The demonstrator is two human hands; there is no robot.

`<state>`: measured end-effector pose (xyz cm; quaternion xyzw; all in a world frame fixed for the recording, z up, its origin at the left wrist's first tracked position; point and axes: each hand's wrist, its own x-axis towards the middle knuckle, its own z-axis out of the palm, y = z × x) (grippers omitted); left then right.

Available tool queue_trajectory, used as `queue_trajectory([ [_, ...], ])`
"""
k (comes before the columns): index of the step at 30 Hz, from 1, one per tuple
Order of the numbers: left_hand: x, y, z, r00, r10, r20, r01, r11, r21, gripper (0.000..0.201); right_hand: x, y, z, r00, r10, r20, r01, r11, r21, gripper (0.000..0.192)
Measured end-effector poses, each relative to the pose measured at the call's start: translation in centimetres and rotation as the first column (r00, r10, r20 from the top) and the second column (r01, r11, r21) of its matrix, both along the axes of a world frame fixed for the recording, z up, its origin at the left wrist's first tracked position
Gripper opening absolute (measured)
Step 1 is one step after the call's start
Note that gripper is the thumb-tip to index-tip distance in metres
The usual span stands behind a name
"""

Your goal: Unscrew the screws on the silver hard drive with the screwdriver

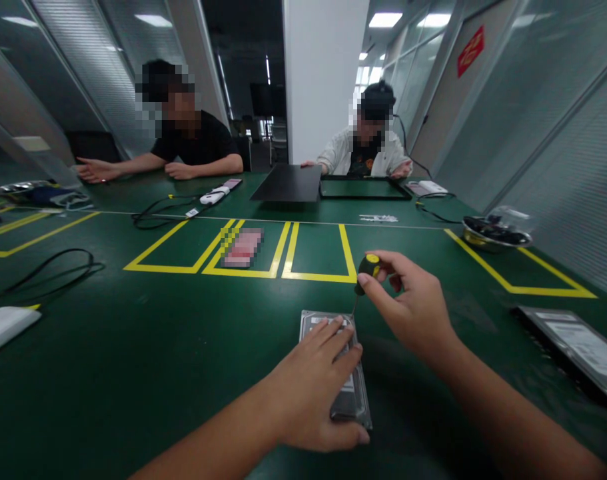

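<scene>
A silver hard drive (353, 400) lies on the green table in front of me, label side up. Across it rests my left hand (316, 380), fingers stretched out over the label and the thumb by the near corner; the hand covers much of the drive. My right hand (408, 300) grips a small screwdriver (368, 270) with a dark green and yellow handle between thumb and fingers. The screwdriver stands nearly upright, its thin shaft meeting the drive's far right corner. The tip is too small to make out.
Another hard drive (578, 343) lies at the right. Beyond are yellow tape outlines (318, 276), a pixelated pink item (242, 248) and a metal bowl (497, 233) of dark parts. A white device (8, 327) lies left. Two people sit opposite, one with a black panel (289, 183).
</scene>
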<state>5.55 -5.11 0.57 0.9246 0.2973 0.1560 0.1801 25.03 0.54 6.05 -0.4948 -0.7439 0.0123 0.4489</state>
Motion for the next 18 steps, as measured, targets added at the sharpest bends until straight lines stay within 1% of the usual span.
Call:
queue_trajectory([
  [4,0.1,0.1,0.0,1.0,0.003,0.019,-0.003,1.0,-0.005,0.094,0.0,-0.5,0.4,0.998,0.007,-0.066,-0.007,1.0,-0.002,0.026],
  [6,0.1,0.3,0.1,1.0,0.003,0.025,-0.003,1.0,-0.012,0.094,0.3,-0.9,1.0,0.993,0.005,-0.122,-0.006,1.0,-0.007,0.027],
  [8,0.2,0.4,0.0,1.0,0.003,0.029,-0.003,1.0,-0.013,0.094,0.8,-1.4,1.7,0.994,-0.015,-0.11,0.015,1.0,-0.006,0.026],
  [10,0.3,0.6,-0.1,0.999,0.005,0.032,-0.005,1.0,-0.009,0.094,1.5,-1.9,2.2,0.999,-0.051,0.007,0.051,0.999,0.013,0.024],
  [12,0.4,0.8,-0.2,0.999,0.007,0.034,-0.007,1.0,0.001,0.095,2.3,-2.3,2.0,0.981,-0.077,0.18,0.069,0.996,0.05,0.024],
  [15,0.4,1.0,-0.4,1.0,0.001,0.032,-0.002,1.0,0.014,0.097,3.5,-2.9,0.3,0.912,-0.076,0.402,0.043,0.995,0.091,0.024],
  [18,0.5,1.3,-0.6,0.999,-0.001,0.038,0.0,1.0,0.015,0.098,4.7,-3.8,-2.1,0.835,-0.082,0.544,0.05,0.996,0.074,0.026],
])
